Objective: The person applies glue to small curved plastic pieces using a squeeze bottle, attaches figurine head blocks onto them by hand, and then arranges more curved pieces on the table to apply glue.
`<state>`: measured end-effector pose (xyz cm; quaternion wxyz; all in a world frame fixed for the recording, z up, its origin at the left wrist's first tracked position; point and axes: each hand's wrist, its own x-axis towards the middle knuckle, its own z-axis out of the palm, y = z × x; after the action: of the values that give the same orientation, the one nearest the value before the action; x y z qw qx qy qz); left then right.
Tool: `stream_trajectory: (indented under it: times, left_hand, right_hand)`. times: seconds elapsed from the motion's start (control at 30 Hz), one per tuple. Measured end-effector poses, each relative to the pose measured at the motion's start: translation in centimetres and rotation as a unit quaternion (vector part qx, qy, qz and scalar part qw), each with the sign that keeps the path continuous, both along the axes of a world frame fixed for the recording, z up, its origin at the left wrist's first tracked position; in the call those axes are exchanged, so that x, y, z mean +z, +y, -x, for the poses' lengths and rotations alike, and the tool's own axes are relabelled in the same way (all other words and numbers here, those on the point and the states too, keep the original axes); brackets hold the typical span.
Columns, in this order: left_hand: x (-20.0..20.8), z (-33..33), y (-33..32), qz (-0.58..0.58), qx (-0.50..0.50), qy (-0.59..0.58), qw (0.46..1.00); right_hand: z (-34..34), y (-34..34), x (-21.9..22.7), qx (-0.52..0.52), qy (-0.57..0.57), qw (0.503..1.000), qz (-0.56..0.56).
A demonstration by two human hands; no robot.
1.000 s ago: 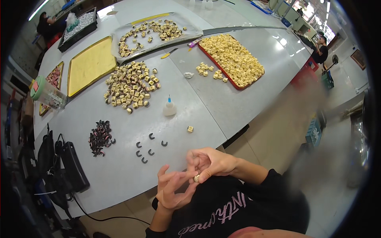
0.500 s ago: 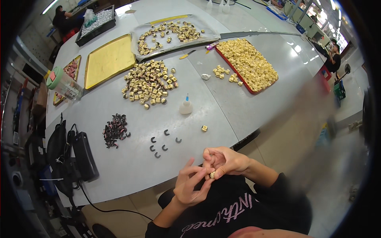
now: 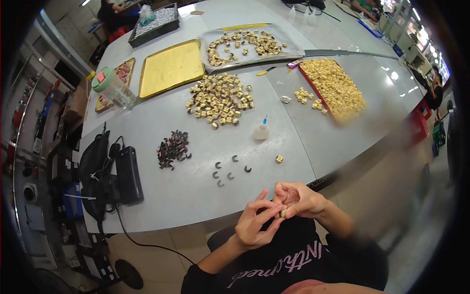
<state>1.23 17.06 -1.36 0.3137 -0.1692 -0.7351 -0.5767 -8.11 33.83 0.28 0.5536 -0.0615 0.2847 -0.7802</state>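
Over the table's near edge, my left hand (image 3: pixel 254 224) and my right hand (image 3: pixel 304 202) meet fingertip to fingertip. Between them they pinch a small cream block (image 3: pixel 283 213), mostly covered by the fingers. Just beyond lie several loose dark C-shaped pieces (image 3: pixel 230 176). A single cream block with dark sides (image 3: pixel 279 159) sits apart, past my right hand. Farther off stands a squat clear bottle with a blue needle tip (image 3: pixel 261 131). To its left is a heap of dark curved pieces (image 3: pixel 173 150), and behind that a pile of cream-and-dark blocks (image 3: pixel 220 100).
At the back are a yellow tray (image 3: pixel 171 68), a lined tray of blocks (image 3: pixel 291 52) and a red-rimmed tray (image 3: pixel 320 92) heaped with cream pieces. On the left stand a green-lidded cup (image 3: pixel 115 92) and a black power bank (image 3: pixel 128 175) with cables. Other people sit farther away.
The whole view has swung, so the table's things sit farther right in the picture. Both hands keep their pinch on the small block, with little change in the fingers.
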Motion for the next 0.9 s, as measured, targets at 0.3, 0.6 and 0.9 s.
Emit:
stream_trajectory:
  times: [0.3, 0.6, 0.9]
  left_hand:
    - [0.0, 0.3, -0.2, 0.018, -0.006, 0.020, 1.000]
    - [-0.8, 1.3, -0.6, 0.026, 0.040, 0.049, 0.998]
    - [-1.0, 1.5, -0.6, 0.037, 0.038, 0.061, 0.997]
  right_hand:
    - [0.0, 0.0, 0.0, -0.005, 0.003, 1.000, -0.001]
    - [0.2, 0.1, -0.3, -0.060, 0.102, 0.993, -0.030]
    - [0.1, 0.2, 0.3, -0.068, 0.137, 0.987, -0.043]
